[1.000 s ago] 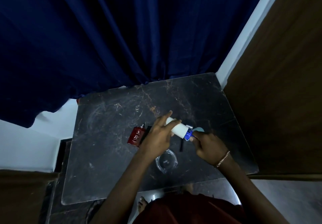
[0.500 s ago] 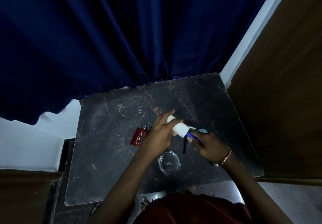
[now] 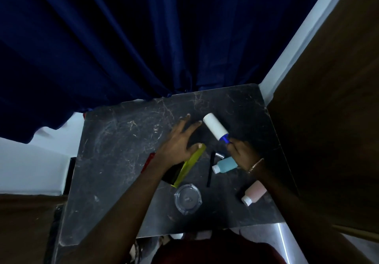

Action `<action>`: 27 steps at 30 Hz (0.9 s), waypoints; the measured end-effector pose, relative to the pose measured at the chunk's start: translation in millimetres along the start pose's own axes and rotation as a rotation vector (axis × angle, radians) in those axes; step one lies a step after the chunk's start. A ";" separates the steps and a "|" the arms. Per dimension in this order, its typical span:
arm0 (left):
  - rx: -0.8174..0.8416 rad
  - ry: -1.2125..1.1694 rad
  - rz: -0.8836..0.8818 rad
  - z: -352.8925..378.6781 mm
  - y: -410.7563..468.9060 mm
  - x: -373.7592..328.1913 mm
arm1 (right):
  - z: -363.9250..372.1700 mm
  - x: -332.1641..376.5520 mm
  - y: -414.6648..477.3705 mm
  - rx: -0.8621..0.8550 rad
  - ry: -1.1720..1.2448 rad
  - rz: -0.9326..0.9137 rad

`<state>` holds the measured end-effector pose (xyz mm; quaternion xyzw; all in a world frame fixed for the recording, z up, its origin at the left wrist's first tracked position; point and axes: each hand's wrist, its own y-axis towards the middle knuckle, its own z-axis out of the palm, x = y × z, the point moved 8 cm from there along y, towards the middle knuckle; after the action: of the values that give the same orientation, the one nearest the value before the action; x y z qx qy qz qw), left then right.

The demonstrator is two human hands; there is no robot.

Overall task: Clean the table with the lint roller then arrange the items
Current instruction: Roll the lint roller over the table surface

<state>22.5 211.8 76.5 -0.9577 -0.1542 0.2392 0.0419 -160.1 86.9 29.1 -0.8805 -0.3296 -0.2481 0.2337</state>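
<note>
The lint roller [image 3: 215, 126], a white roll on a blue handle, points up and left over the dark marble table [image 3: 114, 153]. My right hand [image 3: 241, 155] grips its blue handle. My left hand [image 3: 178, 143] hovers with fingers spread just left of the roll, not touching it. Below my left hand lies a yellow-green box [image 3: 189, 165]; a red bottle [image 3: 148, 161] peeks out at my wrist. A blue bottle [image 3: 224, 165], a pink bottle [image 3: 254, 193], a black stick [image 3: 210, 168] and a clear glass dish [image 3: 187, 199] lie near the front.
A dark blue curtain [image 3: 143, 37] hangs behind the table. A brown wooden panel [image 3: 328, 109] stands close along the right edge. A white wall strip [image 3: 297, 37] rises at the back right corner. The floor shows below the front edge.
My left hand let go of the white roll and spread out to its left. The roller lifted toward the back right in my right hand. The view shifted and shows more items.
</note>
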 end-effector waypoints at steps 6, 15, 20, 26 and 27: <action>0.073 0.142 -0.143 18.9 35.7 47.4 | -10.2 -62.2 72.0 -0.059 -0.045 0.161; 0.139 0.189 -0.216 49.2 65.8 80.2 | -50.1 -112.4 129.5 -0.236 -0.356 0.212; 0.121 0.183 -0.233 51.0 71.2 85.0 | -41.9 -118.4 139.8 -0.205 -0.460 0.265; 0.134 0.197 -0.257 56.2 77.4 86.9 | 18.1 -48.7 148.0 -0.049 -0.592 0.034; 0.131 0.199 -0.259 56.2 78.5 86.3 | 31.4 -35.6 147.5 -0.007 -0.625 -0.044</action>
<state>89.9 164.9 -23.6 -0.9440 -0.2554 0.1454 0.1498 -72.0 -10.9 -52.6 -0.9076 -0.4035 0.0282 0.1125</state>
